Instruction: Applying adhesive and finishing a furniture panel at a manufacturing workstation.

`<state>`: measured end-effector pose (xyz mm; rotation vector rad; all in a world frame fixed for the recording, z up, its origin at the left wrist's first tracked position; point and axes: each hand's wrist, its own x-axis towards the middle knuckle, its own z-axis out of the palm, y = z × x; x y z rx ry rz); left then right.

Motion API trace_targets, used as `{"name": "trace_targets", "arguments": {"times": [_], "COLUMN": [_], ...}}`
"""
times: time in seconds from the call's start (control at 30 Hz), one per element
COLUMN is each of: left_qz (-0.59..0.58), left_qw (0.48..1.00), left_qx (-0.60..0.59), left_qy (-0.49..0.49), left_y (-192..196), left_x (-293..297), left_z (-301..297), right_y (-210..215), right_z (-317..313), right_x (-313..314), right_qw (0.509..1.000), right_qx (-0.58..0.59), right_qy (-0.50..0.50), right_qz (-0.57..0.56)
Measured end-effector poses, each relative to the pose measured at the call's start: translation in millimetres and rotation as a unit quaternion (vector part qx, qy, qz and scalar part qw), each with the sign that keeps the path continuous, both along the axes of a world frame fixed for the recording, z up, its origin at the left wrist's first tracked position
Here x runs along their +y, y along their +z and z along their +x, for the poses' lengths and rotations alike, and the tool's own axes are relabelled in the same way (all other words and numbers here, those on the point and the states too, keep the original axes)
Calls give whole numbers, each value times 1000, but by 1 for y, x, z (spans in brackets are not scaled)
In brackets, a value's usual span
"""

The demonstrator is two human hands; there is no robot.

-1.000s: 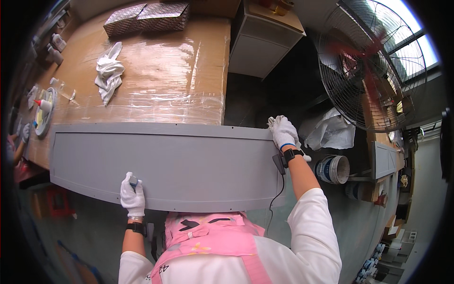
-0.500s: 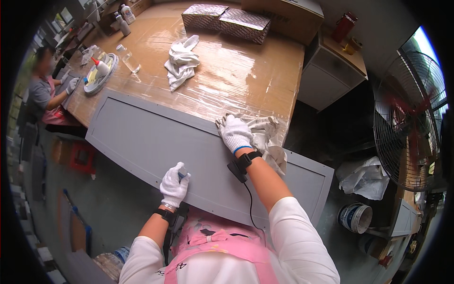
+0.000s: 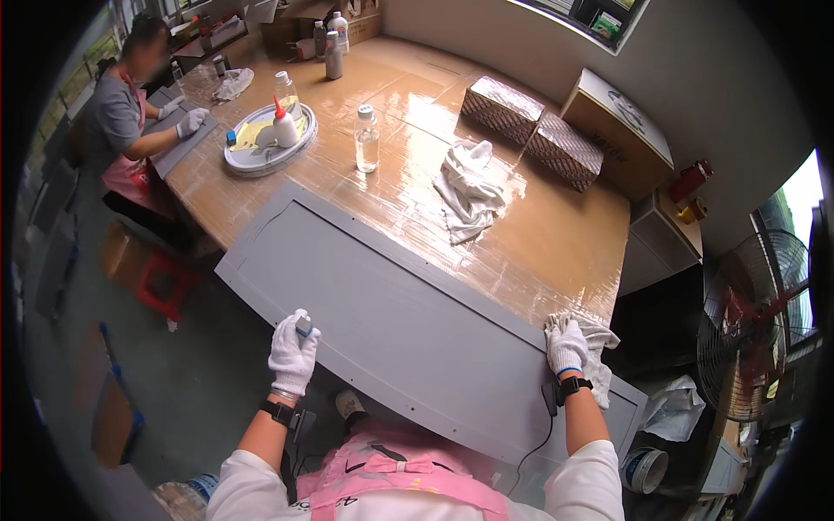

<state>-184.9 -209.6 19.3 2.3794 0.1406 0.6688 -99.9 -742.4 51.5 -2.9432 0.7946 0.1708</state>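
A long grey panel (image 3: 391, 308) with a raised border lies along the near side of the table, its near edge overhanging. My left hand (image 3: 294, 354), in a white knitted glove, is at the panel's near left edge, closed around a small grey-blue block (image 3: 303, 326). My gloved right hand (image 3: 569, 349) is closed on a crumpled whitish cloth (image 3: 599, 339) at the panel's far edge, by the table's right corner. Part of the cloth hangs over the panel; the fingertips are partly hidden in it.
On the brown-covered table (image 3: 556, 243) are a white rag (image 3: 470, 187), a clear bottle (image 3: 367, 143), a lid tray (image 3: 252, 167) with a red-tipped glue bottle (image 3: 284, 128), and patterned boxes (image 3: 504, 106). A co-worker (image 3: 130, 113) sits at the left. A fan (image 3: 751, 326) stands right, near a bucket (image 3: 645, 470).
The view has swung, bringing more of the table's far left into sight. My left hand has shifted left along the panel's near edge. My right hand and cloth are farther right.
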Motion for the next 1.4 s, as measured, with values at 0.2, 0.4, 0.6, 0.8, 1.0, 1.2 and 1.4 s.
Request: {"name": "trace_targets", "arguments": {"times": [0.2,0.4,0.6,0.8,1.0,1.2,1.4], "left_qz": [-109,-220,-243,-173,-418,-544,-628], "left_qw": [986,957,964,973,889,815,737], "left_qx": [126,180,107,89,147,191,247], "left_qy": [-10,-64,-11,121,111,61,-40], "left_y": [14,11,15,4,-4,2,8], "left_x": [90,111,170,258,267,291,319], "left_z": [6,11,30,61,87,91,96], "right_y": [-24,15,2,-4,-18,-3,-9], "right_z": [59,146,206,234,246,269,301], "right_x": [147,338,434,496,507,560,628], "right_qw": [991,979,956,942,946,944,943], "right_qx": [-75,-8,-54,-52,-46,-48,-82], "right_qy": [107,184,256,296,293,300,311], "right_qz": [14,85,130,146,130,133,84]}}
